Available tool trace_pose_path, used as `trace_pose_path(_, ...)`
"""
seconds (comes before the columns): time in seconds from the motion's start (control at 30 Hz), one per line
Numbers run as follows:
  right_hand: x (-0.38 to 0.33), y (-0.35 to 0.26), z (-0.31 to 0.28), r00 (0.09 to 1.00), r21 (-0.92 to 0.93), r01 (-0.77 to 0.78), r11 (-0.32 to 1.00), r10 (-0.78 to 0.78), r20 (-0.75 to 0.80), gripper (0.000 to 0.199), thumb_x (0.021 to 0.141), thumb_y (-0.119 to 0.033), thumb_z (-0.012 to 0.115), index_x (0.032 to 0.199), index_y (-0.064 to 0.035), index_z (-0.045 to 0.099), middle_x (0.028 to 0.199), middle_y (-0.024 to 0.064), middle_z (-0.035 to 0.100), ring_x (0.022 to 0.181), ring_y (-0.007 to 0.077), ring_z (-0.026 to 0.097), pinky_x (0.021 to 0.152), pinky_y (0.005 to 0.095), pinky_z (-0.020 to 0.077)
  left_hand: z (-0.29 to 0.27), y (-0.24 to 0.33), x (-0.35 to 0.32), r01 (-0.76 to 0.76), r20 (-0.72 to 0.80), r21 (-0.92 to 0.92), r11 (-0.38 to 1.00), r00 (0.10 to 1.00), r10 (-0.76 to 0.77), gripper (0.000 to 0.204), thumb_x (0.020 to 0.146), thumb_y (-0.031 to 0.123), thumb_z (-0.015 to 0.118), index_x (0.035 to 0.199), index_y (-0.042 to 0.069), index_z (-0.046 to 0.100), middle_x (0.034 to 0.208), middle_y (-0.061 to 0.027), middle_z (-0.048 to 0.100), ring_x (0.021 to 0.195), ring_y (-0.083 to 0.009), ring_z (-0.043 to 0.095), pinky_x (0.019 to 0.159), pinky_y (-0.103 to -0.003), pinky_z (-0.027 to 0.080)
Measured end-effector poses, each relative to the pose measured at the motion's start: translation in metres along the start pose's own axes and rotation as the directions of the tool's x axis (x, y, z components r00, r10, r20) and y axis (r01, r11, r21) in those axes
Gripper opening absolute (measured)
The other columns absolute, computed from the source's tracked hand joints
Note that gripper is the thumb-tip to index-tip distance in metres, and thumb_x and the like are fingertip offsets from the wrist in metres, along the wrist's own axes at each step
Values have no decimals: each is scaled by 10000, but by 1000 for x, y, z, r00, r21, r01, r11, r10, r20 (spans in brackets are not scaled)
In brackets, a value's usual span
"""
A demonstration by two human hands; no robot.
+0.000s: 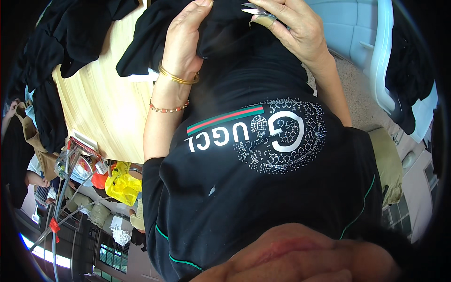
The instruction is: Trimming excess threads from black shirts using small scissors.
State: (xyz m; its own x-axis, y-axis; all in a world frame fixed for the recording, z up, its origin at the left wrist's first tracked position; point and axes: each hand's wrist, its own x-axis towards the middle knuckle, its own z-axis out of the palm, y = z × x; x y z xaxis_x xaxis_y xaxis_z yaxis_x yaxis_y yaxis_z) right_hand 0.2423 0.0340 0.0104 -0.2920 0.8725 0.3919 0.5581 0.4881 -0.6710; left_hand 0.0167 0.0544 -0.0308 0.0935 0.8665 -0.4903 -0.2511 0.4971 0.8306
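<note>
At the top of the head view my right hand [298, 28] is closed on small thread snips [254, 9], their pointed metal blades directed left. A tan wrap covers the tip of one of its digits. To the left my left hand [185, 30] is closed at the edge of a black cloth [223, 28], with its fingertips partly cut off by the upper edge. The black cloth spreads between both hands and over my lap. Gold bangles and a beaded bracelet circle my left wrist.
Left of me stands a light wooden table [108, 98] with heaped black garments [87, 35]. At the right is a light blue plastic tub [383, 51] with dark cloth beside it. A yellow bag [123, 183] hangs near metal rods; other people work at far left.
</note>
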Motion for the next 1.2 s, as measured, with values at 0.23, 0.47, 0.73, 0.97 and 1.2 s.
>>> trace_pose_path(0.23, -3, 31, 30, 971, 216, 188, 958, -149, -186, 337, 813, -44, 783, 1143, -18, 721, 849, 95, 614, 736, 227, 614, 646, 316, 492, 3, 1, -2, -61, -21, 129, 990, 998, 64, 289, 954, 190, 684, 1199, 39, 714, 1181, -67, 721, 1153, -155, 636, 1059, -278, 419)
trace_pose_path(0.47, 20, 19, 39, 898, 575, 382, 723, -142, -417, 290, 842, -14, 762, 1128, 2, 718, 852, 81, 634, 719, 178, 596, 654, 281, 472, 3, 2, -1, -93, 39, 109, 990, 995, 89, 281, 961, 165, 676, 1209, 37, 707, 1172, -67, 722, 1165, -155, 631, 1056, -276, 425)
trace_pose_path(0.73, -6, 28, -14, 903, 429, -428, 796, 400, 158, 76, 853, -20, 769, 864, -8, 695, 740, -49, 570, 638, 27, 481, 565, 212, 370, -5, 10, 5, -211, 443, 235, 949, 892, 89, 274, 971, 115, 654, 1229, 28, 693, 1153, -56, 724, 1157, -138, 627, 1038, -259, 439)
trace_pose_path(0.97, -5, 41, -23, 889, 453, -418, 788, 458, 23, 34, 891, -3, 725, 897, -17, 694, 757, -61, 542, 657, 16, 469, 587, 192, 354, -8, 16, -11, 83, 421, 0, 997, 904, -75, 309, 974, 110, 648, 1263, 1, 663, 1147, -69, 719, 1099, -129, 653, 1025, -252, 445)
trace_pose_path(1.2, 4, 8, -14, 951, 386, -306, 870, 298, 80, 330, 861, -3, 758, 1181, 20, 682, 1024, 48, 611, 920, 122, 636, 798, 239, 495, -5, 11, -16, 64, 398, -97, 993, 917, -21, 279, 962, 84, 653, 1222, -13, 675, 1127, -73, 728, 1063, -124, 671, 971, -232, 492)
